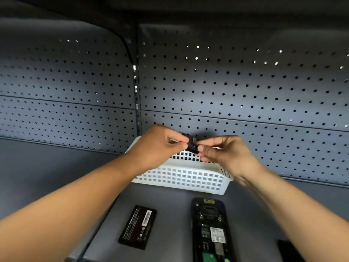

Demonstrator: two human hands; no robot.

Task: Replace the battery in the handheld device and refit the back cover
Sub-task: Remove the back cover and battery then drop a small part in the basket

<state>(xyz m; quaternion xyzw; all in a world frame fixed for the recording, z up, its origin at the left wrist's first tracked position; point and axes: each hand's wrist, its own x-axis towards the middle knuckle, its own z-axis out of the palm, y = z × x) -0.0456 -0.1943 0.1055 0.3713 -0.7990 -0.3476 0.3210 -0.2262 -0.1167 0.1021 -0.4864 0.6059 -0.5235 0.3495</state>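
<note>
A: Status of hands?

B: Both up over the white basket (181,176). Left hand (156,146) and right hand (224,154) pinch 1 small dark block (192,145) between fingertips, 1 hand per end. Looks like a battery, prob. the replacement; label too blurred to read.

A: Device?

B: Handheld device (211,229) lies face down on the shelf (47,176), near edge of view, back open, bay bare w/ contacts and green board showing. 2nd battery (137,226) flat on shelf just left of it, apart from it. Dark item at lower right (289,250), poss. the back cover, cannot tell.

A: Handling notes?

B: Est. only: cell rigid, light, smooth casing so somewhat slippery. Hold by long edges, thumb 1 side, fingers other; keep off contact end. Device stiff but exposed board fragile, so steady it by the outer housing, not inside bay.
</note>
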